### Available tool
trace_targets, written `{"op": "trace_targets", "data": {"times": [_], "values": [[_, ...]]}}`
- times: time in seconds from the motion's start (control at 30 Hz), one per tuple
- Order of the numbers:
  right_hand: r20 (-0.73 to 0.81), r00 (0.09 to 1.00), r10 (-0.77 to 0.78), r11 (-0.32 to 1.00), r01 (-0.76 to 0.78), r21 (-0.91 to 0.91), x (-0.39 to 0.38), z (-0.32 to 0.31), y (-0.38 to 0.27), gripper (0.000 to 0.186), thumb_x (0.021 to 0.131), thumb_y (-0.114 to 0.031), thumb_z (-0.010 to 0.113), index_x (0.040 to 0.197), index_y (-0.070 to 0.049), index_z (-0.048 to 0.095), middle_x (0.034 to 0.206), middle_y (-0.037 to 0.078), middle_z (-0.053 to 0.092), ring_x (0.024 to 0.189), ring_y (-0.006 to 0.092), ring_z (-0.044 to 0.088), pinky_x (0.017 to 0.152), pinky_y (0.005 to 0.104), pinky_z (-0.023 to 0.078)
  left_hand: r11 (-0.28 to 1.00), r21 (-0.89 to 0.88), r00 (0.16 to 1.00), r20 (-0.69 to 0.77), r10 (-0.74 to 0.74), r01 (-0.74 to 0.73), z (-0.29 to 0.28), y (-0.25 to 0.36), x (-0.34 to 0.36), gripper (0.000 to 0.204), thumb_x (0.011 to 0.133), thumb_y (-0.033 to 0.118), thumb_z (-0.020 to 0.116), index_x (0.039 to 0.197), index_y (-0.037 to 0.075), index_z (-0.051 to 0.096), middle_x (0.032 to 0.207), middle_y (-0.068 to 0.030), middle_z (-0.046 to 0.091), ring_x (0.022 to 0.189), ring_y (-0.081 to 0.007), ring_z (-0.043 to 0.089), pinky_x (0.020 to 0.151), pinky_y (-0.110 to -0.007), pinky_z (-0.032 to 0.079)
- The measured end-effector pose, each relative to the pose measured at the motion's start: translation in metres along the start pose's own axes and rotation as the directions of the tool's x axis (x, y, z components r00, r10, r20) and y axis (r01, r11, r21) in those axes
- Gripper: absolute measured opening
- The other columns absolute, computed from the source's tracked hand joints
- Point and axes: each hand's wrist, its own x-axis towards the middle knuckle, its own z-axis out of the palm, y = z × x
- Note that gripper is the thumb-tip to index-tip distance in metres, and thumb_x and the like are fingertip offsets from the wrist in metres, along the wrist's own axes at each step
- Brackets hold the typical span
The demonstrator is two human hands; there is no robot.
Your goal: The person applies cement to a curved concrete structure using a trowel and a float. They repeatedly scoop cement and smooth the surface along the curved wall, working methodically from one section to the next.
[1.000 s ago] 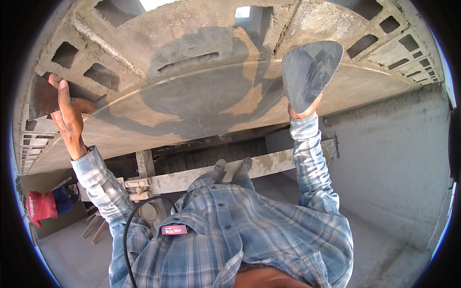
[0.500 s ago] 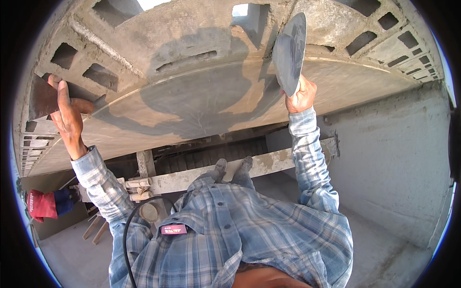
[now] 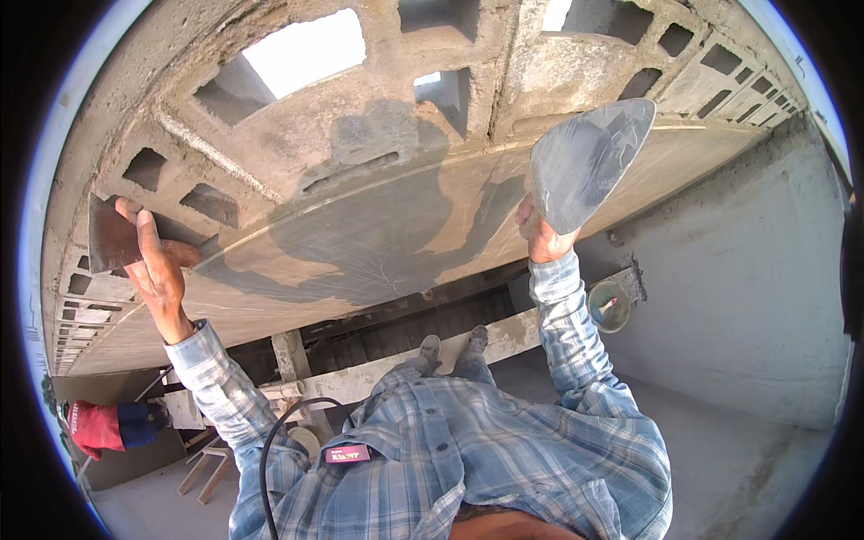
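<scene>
1. We're seeing the grey, pointed metal trowel [image 3: 590, 166] turning: half a second ago it was showing nearly edge-on, and now its broad, smeared face is facing us, at right.
2. Our right hand [image 3: 545, 236] is grasping it from below, fingers curling behind the blade; the blade is hiding the handle.
3. We're judging that the blade is being reoriented; whether it is touching the pale grey concrete wall [image 3: 562, 81] with its rectangular openings, we cannot tell.
4. At left, our left hand [image 3: 157, 274] is staying beside the dark brown, flat, four-sided plate [image 3: 110, 236], two fingers extending across it; whether they are gripping it, we cannot tell.
5. Our view is shifting too: more openings are appearing along the wall's top, and the round, greenish bucket [image 3: 612, 310] is showing more fully beyond the right sleeve.
</scene>
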Motion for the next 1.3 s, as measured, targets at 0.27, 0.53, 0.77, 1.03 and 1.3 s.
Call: {"op": "trace_targets", "data": {"times": [0.27, 0.53, 0.77, 1.03, 1.3], "values": [[-0.065, 0.997, -0.044, 0.999, 0.042, -0.032, 0.040, 0.038, -0.104, 0.038, 0.097, -0.041, 0.051, 0.096, -0.004, 0.054, 0.063, 0.003, 0.054, 0.053, 0.0111, 0.055, 0.052, 0.0269, 0.043, 0.975, -0.068, 0.969, 0.112, 0.218, -0.212, -0.005, -0.003, 0.007, 0.040, 0.098, 0.025, 0.054, 0.125, -0.005, 0.051, 0.111, -0.0143, 0.051, 0.103, -0.0273, 0.049, 0.096, -0.039, 0.035], [-0.018, 0.961, -0.278, 0.950, 0.272, -0.157, 0.063, 0.040, -0.128, 0.039, 0.098, -0.041, 0.056, 0.096, -0.001, 0.057, 0.069, 0.002, 0.056, 0.054, 0.0086, 0.052, 0.051, 0.0244, 0.042, 0.962, 0.000, 0.961, -0.037, 0.274, -0.274, 0.007, 0.008, 0.000, 0.037, 0.096, 0.018, 0.057, 0.127, -0.002, 0.053, 0.116, -0.0160, 0.046, 0.109, -0.0280, 0.050, 0.098, -0.041, 0.038], [-0.013, 0.964, -0.267, 0.932, 0.254, -0.257, 0.067, 0.048, -0.132, 0.037, 0.097, -0.039, 0.059, 0.092, -0.002, 0.060, 0.069, 0.010, 0.056, 0.058, 0.0234, 0.056, 0.057, 0.0306, 0.045, 0.953, 0.030, 0.954, -0.002, 0.301, -0.301, 0.006, 0.005, 0.003, 0.038, 0.096, 0.018, 0.058, 0.127, -0.002, 0.053, 0.118, -0.0153, 0.049, 0.110, -0.0280, 0.050, 0.098, -0.040, 0.038], [0.027, 0.966, -0.257, 0.911, 0.252, -0.327, 0.068, 0.044, -0.142, 0.034, 0.098, -0.036, 0.057, 0.090, -0.003, 0.060, 0.064, 0.011, 0.052, 0.056, 0.0252, 0.053, 0.056, 0.0319, 0.044, 0.908, 0.159, 0.922, 0.059, 0.383, -0.388, -0.002, 0.004, 0.002, 0.035, 0.095, 0.020, 0.056, 0.122, -0.003, 0.057, 0.121, -0.0169, 0.055, 0.116, -0.0313, 0.042, 0.100, -0.041, 0.033], [0.042, 0.988, -0.150, 0.907, 0.154, -0.391, 0.071, 0.043, -0.155, 0.036, 0.098, -0.038, 0.056, 0.088, -0.003, 0.059, 0.064, 0.013, 0.052, 0.054, 0.0258, 0.051, 0.055, 0.0338, 0.043, 0.938, 0.091, 0.941, -0.019, 0.338, -0.335, 0.005, 0.008, 0.002, 0.033, 0.095, 0.018, 0.056, 0.121, -0.002, 0.058, 0.113, -0.0156, 0.058, 0.116, -0.0313, 0.040, 0.099, -0.042, 0.032]]}}
